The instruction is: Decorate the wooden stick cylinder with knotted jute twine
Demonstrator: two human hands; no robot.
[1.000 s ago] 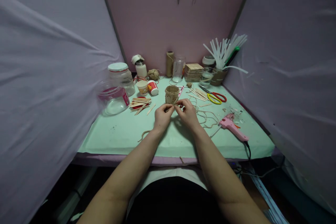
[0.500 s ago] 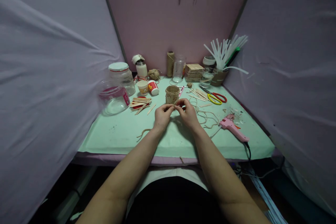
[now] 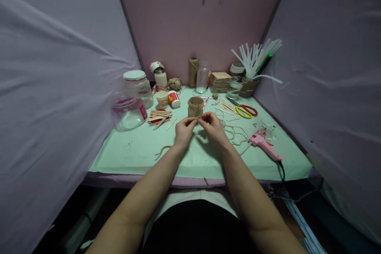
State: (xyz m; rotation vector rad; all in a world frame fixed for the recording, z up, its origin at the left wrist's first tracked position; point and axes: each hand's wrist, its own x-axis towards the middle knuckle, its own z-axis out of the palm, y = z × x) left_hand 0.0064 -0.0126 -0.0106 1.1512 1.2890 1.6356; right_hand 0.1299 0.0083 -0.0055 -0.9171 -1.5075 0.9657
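Note:
Both hands meet at the middle of the table, just in front of a small twine-wrapped pot (image 3: 195, 106) with a braided rim. My left hand (image 3: 185, 129) pinches a piece of twine between thumb and fingers. Close beside it, my right hand (image 3: 212, 125) pinches the same twine, its fingertips nearly touching the left ones. Most of what lies between the fingertips is hidden. Loose twine (image 3: 236, 133) trails in loops over the table to the right of my right hand. A short twine end (image 3: 162, 150) lies left of my left wrist.
A pink glue gun (image 3: 265, 146) lies at right, scissors (image 3: 246, 111) behind it. Craft sticks (image 3: 160, 117) are piled left, near paper cups (image 3: 174, 99) and clear jars (image 3: 131, 113). A twine spool (image 3: 193, 72), wooden squares (image 3: 220, 82) and a pot of glue sticks (image 3: 249, 87) stand behind.
My hands stay together in front of the pot, the fingertips shifting only slightly on the twine. Nothing else on the table has visibly moved.

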